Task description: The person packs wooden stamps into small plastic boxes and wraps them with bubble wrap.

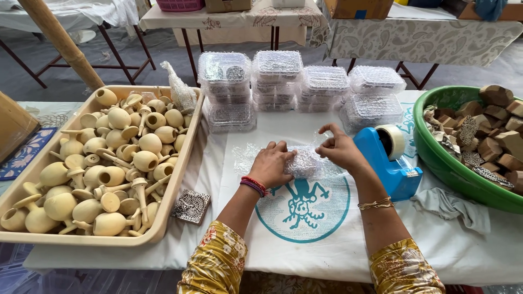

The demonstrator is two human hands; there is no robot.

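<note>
Small bubble-wrapped bundle [303, 162] at the middle of the white cloth [327, 239], just above the teal printed figure [302, 198]. What is inside cannot be made out; the wrap hides it.

Bundle is pinned from the left by the left hand [271, 164], fingers curled down and closed over its near end. The right hand [339, 148] is pressed on the far end, fingers bent, a flap of wrap apparently pinched between thumb and fingertips. A loose margin of bubble wrap [246, 155] is seen spread flat on the cloth to the left of the bundle.

Judged stage: wrapping under way, folds being held in place; no tape is seen on the bundle yet. The blue tape dispenser [389, 160] stands just beside the right wrist.

Done so far, by appearance: stacks of wrapped packs [297, 87] are piled at the far edge of the table, several high, in four or so columns.

Left, by appearance: a beige tray [169, 201] heaped with unpainted wooden handles [109, 163] at the left, one carved printing block [190, 206] lying beside it, and a green tub [441, 163] of wooden blocks [490, 141] at the right. A grey rag [452, 207] lies near the tub.
</note>
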